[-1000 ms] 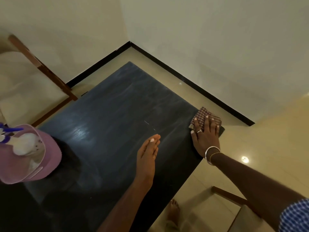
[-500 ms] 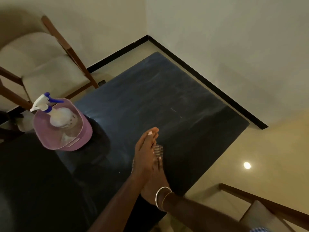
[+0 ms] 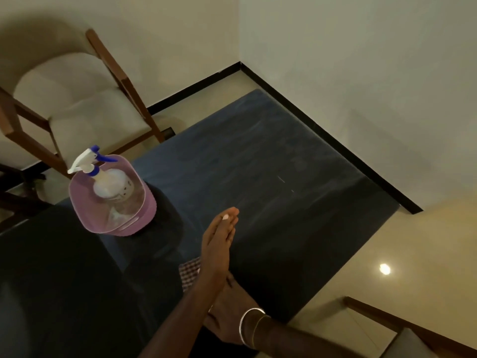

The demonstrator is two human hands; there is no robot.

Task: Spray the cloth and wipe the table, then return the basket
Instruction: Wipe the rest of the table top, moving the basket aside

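Checked cloth [image 3: 189, 273] shows only as a corner just left of the left hand [image 3: 218, 244], which is held edge-on over the table [image 3: 284, 164], fingers straight and together, pointing away from the person. Under its wrist the right hand [image 3: 227, 319] lies on the cloth; its fingers are hidden, so its grip cannot be told. Farther left stands the pink basket [image 3: 147, 210], with the bottle [image 3: 111, 184] upright inside and its spray head toward the chair [image 3: 85, 109].
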